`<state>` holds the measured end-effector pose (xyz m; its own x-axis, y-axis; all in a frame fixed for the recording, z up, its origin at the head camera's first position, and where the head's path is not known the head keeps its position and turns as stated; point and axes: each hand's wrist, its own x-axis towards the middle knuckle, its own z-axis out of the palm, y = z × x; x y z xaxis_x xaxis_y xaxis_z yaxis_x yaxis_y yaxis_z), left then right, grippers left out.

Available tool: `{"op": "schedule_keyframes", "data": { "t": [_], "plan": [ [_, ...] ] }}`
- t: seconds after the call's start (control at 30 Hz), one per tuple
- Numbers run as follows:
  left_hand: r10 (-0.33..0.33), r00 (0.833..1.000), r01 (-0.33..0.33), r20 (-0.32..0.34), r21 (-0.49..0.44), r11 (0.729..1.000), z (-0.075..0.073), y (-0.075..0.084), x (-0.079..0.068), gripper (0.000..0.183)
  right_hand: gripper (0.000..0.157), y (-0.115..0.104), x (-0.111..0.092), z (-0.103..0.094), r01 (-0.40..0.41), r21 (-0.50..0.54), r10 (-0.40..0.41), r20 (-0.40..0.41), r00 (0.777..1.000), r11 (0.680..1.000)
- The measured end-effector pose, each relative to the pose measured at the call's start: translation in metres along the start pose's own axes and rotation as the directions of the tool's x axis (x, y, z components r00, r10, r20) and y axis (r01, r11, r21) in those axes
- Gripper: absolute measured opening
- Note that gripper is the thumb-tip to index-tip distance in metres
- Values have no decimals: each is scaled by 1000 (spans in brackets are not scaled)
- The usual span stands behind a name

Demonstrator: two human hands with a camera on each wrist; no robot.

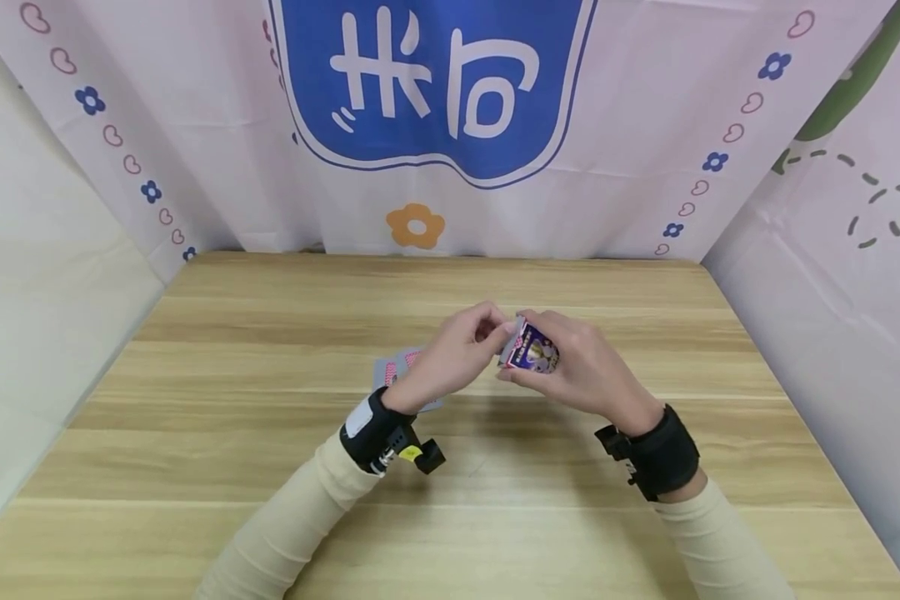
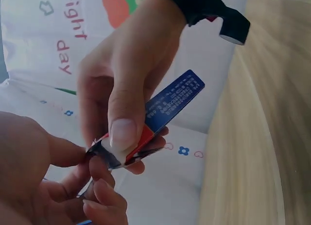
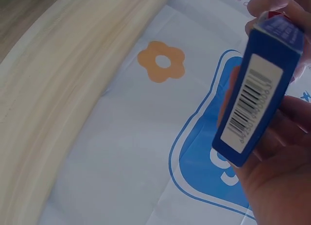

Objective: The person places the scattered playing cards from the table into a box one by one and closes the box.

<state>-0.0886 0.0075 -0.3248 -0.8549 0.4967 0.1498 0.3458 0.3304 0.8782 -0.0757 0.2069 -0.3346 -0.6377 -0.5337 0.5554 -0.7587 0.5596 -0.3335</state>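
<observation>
My right hand (image 1: 591, 364) grips a small blue, red and white cardboard box (image 1: 534, 350) above the table. Its thumb lies along one face and the fingers wrap the other side. A white barcode label (image 3: 250, 103) covers one narrow side in the right wrist view. At the box's other end, my left hand (image 1: 457, 348) pinches the grey end flap with thumb and forefinger; its other fingers curl below. Flat, grey card-like pieces with pink print (image 1: 385, 372) lie on the table, partly hidden under the left wrist.
The wooden table (image 1: 195, 450) reaches back to a white printed curtain (image 1: 217, 150) with a blue badge and an orange flower. Pale cloth walls (image 1: 45, 275) flank it. Each wrist wears a black strap (image 1: 663, 454) with a small mount.
</observation>
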Motion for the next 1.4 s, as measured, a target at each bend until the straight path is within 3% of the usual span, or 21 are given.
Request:
{"op": "schedule_keyframes", "data": {
  "t": [0.17,0.37,0.43,0.5,0.53,0.6,0.67,0.7,0.77,0.83,0.9,1.07,1.23,1.3,1.4],
  "plan": [
    [-76,997,76,-3,-33,997,-1,-5,1,27,66,-1,-1,-2,-19,6,19,-12,1000,1000],
    [-68,997,69,37,-36,997,-3,-7,2,31,67,-2,-1,-4,-27,-3,27,-11,1000,1000],
    [-27,999,26,43,17,1000,-6,-9,5,28,68,-1,-1,-5,-32,-12,32,-11,999,999],
    [26,999,-33,47,158,987,-12,-14,7,26,70,-1,0,-6,-37,-22,37,-10,999,999],
    [40,998,-52,50,257,965,-16,-18,8,26,70,-1,0,-6,-40,-28,40,-10,999,999],
    [28,998,-54,64,465,884,-25,-26,9,27,71,-1,1,-7,-45,-35,45,-8,999,998],
    [-72,993,-3,95,624,781,-33,-35,7,30,72,-1,1,-6,-47,-37,47,-4,999,998],
    [-146,983,30,114,678,734,-37,-40,6,31,72,-1,1,-6,-48,-39,48,-1,999,998],
    [-300,944,95,139,754,649,-44,-48,4,35,71,-2,1,-5,-51,-41,51,5,999,998],
    [-403,903,134,148,796,591,-49,-54,2,37,71,-2,1,-4,-55,-37,56,11,998,998],
    [-441,886,145,145,816,559,-51,-60,1,41,71,-3,1,-4,-60,-39,60,15,998,997],
    [-438,889,149,135,819,555,-52,-67,6,50,71,-2,0,-4,-65,-36,65,17,998,997],
    [-464,884,231,55,811,538,-51,-71,9,72,71,-1,0,-3,-55,-32,55,17,998,998],
    [-467,883,242,49,805,541,-51,-71,9,66,70,-1,0,-3,-50,-30,50,19,999,998],
    [-474,875,234,100,770,594,-51,-68,9,36,69,-1,0,-2,-46,-27,47,21,999,999]
  ]
}}
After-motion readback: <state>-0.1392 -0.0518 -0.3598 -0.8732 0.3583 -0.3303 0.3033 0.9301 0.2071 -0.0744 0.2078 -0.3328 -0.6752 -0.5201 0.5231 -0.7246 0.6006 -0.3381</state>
